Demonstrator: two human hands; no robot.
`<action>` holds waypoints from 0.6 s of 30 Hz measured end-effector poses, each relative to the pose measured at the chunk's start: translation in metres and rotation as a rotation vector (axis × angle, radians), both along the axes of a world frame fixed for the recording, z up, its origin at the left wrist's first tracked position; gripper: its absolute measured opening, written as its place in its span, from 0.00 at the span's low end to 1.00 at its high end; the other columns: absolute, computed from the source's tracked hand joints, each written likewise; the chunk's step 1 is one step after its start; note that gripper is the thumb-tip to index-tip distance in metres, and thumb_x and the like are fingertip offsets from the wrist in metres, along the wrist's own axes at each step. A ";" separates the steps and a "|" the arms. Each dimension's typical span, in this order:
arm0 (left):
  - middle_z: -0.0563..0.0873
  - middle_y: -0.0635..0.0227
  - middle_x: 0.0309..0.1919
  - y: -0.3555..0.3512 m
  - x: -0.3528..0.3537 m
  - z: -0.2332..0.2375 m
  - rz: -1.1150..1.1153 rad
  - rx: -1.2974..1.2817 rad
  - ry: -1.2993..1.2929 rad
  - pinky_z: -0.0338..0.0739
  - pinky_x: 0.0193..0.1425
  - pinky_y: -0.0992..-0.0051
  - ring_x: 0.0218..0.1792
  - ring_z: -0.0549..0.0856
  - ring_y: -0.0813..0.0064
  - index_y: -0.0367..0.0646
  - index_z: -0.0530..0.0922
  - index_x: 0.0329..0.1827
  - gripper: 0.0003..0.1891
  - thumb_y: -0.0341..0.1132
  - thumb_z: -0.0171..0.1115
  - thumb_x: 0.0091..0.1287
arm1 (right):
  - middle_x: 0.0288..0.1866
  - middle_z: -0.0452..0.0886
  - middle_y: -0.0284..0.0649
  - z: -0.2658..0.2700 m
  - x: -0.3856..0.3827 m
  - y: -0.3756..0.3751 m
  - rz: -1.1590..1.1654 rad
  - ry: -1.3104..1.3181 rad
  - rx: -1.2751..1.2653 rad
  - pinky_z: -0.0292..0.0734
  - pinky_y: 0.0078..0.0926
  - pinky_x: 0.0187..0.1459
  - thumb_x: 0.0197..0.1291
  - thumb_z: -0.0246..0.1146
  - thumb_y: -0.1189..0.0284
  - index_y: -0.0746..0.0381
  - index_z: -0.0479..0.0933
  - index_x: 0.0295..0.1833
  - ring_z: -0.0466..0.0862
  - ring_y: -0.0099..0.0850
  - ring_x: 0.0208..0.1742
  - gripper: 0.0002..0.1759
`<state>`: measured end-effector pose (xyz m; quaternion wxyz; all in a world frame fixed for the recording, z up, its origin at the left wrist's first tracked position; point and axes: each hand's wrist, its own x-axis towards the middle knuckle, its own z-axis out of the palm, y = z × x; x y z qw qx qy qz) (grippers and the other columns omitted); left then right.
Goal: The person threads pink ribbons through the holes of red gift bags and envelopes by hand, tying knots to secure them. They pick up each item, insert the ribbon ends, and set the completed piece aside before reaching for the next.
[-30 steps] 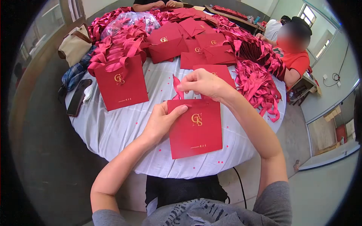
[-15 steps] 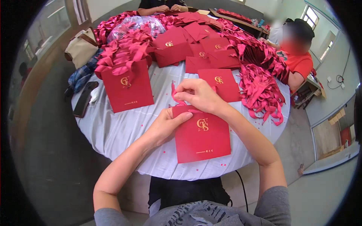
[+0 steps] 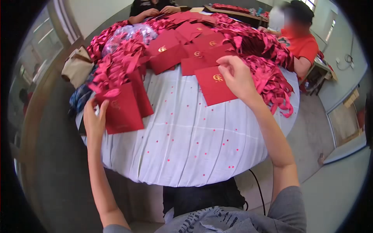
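At the left of the table, my left hand point(image 3: 94, 115) has its thumb and fingers at the upper left edge of a red paper bag point(image 3: 123, 112) with a gold logo and a pink ribbon on top. Behind that bag stands another red bag below a heap of pink ribbons point(image 3: 120, 62). My right hand point(image 3: 236, 77) is raised over the right part of the table, its fingers curled and parted, with nothing seen in them. Just left of it lies a flat red bag point(image 3: 213, 87) with a gold logo.
White cloth point(image 3: 182, 147) with small red dots covers the round table. More red bags point(image 3: 165, 52) and ribbon heaps point(image 3: 272, 79) fill its back and right. A beige bag point(image 3: 77, 66) is at the left. Two people sit around the table, one in a red shirt point(image 3: 301, 48).
The bag from the near middle is now at the left with my left hand. My right hand has moved right and away from it, and its fingers have opened. The view has shifted slightly.
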<state>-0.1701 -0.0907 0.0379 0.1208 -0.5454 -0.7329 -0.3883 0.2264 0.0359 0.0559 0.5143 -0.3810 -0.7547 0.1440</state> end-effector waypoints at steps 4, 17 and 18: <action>0.75 0.50 0.54 -0.022 0.030 -0.011 -0.003 0.001 0.006 0.70 0.59 0.66 0.55 0.76 0.55 0.34 0.67 0.63 0.28 0.43 0.63 0.66 | 0.43 0.79 0.56 -0.045 0.040 0.032 -0.366 -0.554 -0.015 0.75 0.43 0.45 0.55 0.67 0.60 0.71 0.75 0.43 0.80 0.48 0.40 0.24; 0.73 0.55 0.58 0.014 0.162 0.030 -0.661 -0.004 0.092 0.66 0.64 0.65 0.60 0.72 0.56 0.37 0.70 0.60 0.23 0.25 0.62 0.61 | 0.40 0.83 0.44 -0.025 0.049 0.020 -0.097 -0.160 -0.533 0.77 0.28 0.46 0.51 0.71 0.70 0.71 0.74 0.47 0.84 0.33 0.43 0.21; 0.73 0.55 0.58 0.022 0.171 0.033 -0.720 -0.032 0.068 0.66 0.64 0.65 0.60 0.72 0.56 0.37 0.69 0.61 0.24 0.25 0.62 0.61 | 0.40 0.83 0.44 -0.017 0.050 0.013 -0.100 -0.160 -0.535 0.77 0.28 0.46 0.51 0.71 0.70 0.71 0.74 0.47 0.84 0.33 0.43 0.21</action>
